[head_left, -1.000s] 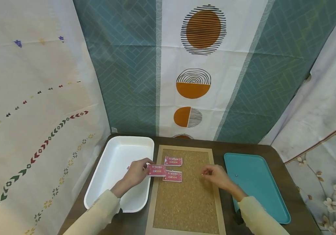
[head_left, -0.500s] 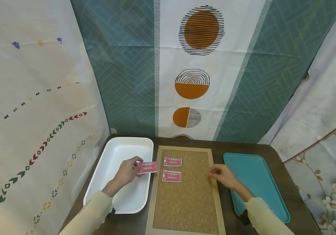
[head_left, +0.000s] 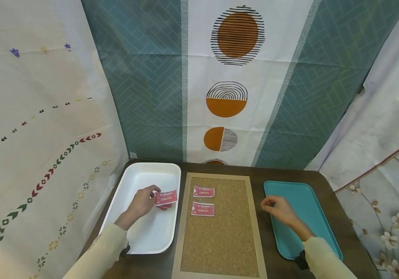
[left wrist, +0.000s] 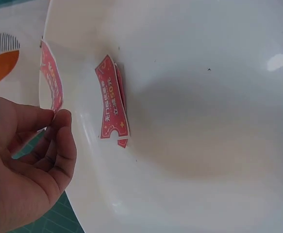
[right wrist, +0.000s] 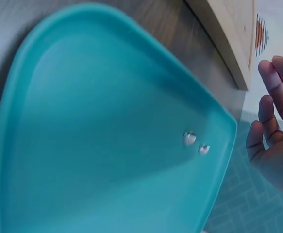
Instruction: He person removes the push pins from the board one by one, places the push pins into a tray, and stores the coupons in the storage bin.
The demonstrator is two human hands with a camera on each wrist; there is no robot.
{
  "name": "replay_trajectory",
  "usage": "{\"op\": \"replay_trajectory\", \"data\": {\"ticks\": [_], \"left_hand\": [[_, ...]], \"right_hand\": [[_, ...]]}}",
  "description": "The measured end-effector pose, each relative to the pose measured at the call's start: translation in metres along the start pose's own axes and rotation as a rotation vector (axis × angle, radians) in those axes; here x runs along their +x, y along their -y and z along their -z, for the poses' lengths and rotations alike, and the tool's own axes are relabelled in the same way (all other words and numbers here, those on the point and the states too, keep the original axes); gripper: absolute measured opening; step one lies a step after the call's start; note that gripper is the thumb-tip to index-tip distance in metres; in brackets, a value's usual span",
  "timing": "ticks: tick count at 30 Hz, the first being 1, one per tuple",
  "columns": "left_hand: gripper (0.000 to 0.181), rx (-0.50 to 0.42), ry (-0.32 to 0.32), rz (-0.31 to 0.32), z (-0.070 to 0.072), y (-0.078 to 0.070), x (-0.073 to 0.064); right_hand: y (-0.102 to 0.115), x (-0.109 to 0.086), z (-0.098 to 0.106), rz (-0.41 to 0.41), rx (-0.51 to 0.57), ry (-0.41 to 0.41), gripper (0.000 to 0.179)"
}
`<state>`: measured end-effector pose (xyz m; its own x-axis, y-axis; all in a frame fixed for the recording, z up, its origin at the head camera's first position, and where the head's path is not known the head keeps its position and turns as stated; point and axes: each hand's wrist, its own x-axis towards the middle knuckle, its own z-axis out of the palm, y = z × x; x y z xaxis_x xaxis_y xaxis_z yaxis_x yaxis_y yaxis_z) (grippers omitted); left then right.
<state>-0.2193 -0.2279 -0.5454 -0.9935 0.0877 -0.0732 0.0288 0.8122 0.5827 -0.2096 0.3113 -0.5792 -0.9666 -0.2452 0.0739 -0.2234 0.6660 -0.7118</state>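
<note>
Your left hand (head_left: 143, 201) pinches a red coupon (head_left: 166, 197) over the white tray (head_left: 150, 236), left of the cork board (head_left: 220, 240). Your right hand (head_left: 279, 207), fingertips pinched together, likely on a pushpin, hovers at the teal tray's (head_left: 311, 217) edge. Seemingly mid-unpinning: next, release both.

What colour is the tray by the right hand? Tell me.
Teal tray; clearest in the right wrist view.

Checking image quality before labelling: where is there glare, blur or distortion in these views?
Head view: sharp at centre, wide-angle bending of the curtains at the edges. Left wrist view: a glare spot on the white tray, the left hand soft. Right wrist view: the right hand blurred, the teal tray evenly lit.
</note>
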Motion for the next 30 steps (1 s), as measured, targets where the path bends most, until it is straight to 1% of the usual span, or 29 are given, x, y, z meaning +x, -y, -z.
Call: {"op": "replay_trajectory", "data": {"ticks": [7, 10, 13, 18, 20, 23, 30], "left_hand": [[0.028, 0.028, 0.037, 0.033, 0.0, 0.009, 0.002], [0.027, 0.044, 0.056, 0.06, 0.0, 0.012, 0.003], [0.028, 0.059, 0.077, 0.1, 0.001, 0.012, 0.004], [0.031, 0.098, 0.115, 0.147, 0.001, 0.012, 0.005], [0.033, 0.117, 0.125, 0.156, 0.0, 0.012, 0.005], [0.034, 0.135, 0.132, 0.168, -0.001, 0.012, 0.004], [0.034, 0.151, 0.133, 0.191, -0.002, 0.012, 0.004]], "right_hand": [[-0.014, -0.005, 0.01, -0.046, -0.011, -0.027, 0.008], [-0.021, -0.005, 0.015, -0.059, -0.017, -0.042, 0.006], [-0.025, -0.005, 0.018, -0.063, -0.044, -0.054, 0.005], [-0.029, -0.009, 0.019, -0.039, -0.129, -0.062, 0.003], [-0.033, -0.011, 0.018, -0.033, -0.153, -0.06, 0.005], [-0.039, -0.014, 0.018, -0.039, -0.162, -0.041, 0.006], [-0.044, -0.017, 0.016, -0.07, -0.144, -0.005, 0.003]]}}
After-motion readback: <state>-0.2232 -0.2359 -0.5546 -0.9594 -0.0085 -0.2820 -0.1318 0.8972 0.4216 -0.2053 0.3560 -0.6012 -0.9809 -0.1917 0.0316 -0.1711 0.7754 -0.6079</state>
